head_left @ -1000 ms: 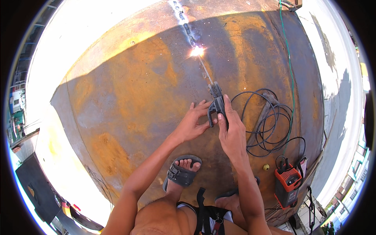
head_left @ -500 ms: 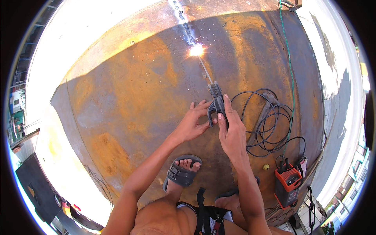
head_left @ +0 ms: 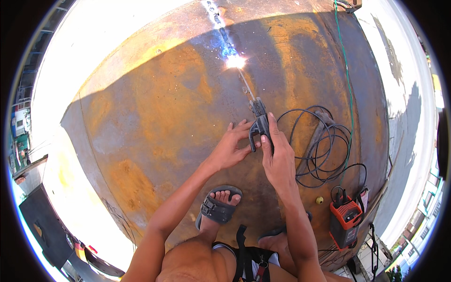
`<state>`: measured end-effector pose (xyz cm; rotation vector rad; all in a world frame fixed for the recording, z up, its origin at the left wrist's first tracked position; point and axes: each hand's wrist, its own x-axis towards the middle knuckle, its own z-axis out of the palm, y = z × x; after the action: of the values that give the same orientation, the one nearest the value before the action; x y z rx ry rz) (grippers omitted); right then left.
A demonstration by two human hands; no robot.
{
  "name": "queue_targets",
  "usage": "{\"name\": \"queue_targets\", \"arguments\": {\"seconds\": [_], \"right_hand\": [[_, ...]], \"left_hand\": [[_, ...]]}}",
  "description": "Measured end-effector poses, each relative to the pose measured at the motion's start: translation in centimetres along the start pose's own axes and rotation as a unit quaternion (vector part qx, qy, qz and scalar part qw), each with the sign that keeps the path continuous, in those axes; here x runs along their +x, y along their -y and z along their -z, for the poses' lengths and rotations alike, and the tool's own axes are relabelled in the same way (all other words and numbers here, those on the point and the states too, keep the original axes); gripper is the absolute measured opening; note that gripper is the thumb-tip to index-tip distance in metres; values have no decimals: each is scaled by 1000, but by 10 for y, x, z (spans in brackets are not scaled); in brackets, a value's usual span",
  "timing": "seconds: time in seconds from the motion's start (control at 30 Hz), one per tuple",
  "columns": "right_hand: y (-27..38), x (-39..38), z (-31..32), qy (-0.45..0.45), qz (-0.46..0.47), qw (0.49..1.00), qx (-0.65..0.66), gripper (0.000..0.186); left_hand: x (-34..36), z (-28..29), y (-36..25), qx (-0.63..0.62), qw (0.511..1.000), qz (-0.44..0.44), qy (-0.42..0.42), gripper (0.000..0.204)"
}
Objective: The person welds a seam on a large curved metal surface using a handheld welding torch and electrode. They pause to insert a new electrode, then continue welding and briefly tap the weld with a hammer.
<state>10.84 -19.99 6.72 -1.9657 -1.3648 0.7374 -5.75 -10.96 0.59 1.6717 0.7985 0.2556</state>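
Note:
My right hand (head_left: 279, 157) is closed around a black electrode holder (head_left: 260, 123). The holder's jaws clamp a thin welding electrode (head_left: 247, 86), which slants up and away to a bright white arc (head_left: 235, 61). Beyond the arc, a dark, beaded weld seam (head_left: 221, 28) runs toward the far edge of a rusty steel plate (head_left: 155, 108). Just left of the holder, my left hand (head_left: 230, 149) has its fingers spread, with its index finger and thumb beside the holder's lever. Whether those fingertips press on it, I cannot tell.
Black cable (head_left: 324, 162) lies coiled at the right, over a dark hammer-like tool (head_left: 312, 141). An orange-and-black welding machine (head_left: 345, 221) stands lower right, near a small yellow object (head_left: 319, 200). A green line (head_left: 348, 94) runs along the right side. My sandalled foot (head_left: 218, 207) rests on the plate.
The spark spray around the arc has thinned, and bluish-white smoke shows just beyond it. The arc has shifted very slightly nearer. Both hands hold nearly the same position.

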Motion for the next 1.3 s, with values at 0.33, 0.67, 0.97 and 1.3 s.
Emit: {"name": "queue_targets", "arguments": {"seconds": [0.33,0.67,0.97,1.3], "right_hand": [[0,0,0,1,-2,1000,3,62],[-1,0,-1,-1,2,1000,-3,62],[0,1,-1,0,2,1000,-3,62],[0,1,0,3,-2,1000,-9,62]], "left_hand": [[0,-1,-3,8,1000,14,-10,50],[0,0,-3,11,1000,15,-10,50],[-1,0,-4,2,1000,9,-8,49],[0,0,-5,8,1000,18,-9,50]]}}
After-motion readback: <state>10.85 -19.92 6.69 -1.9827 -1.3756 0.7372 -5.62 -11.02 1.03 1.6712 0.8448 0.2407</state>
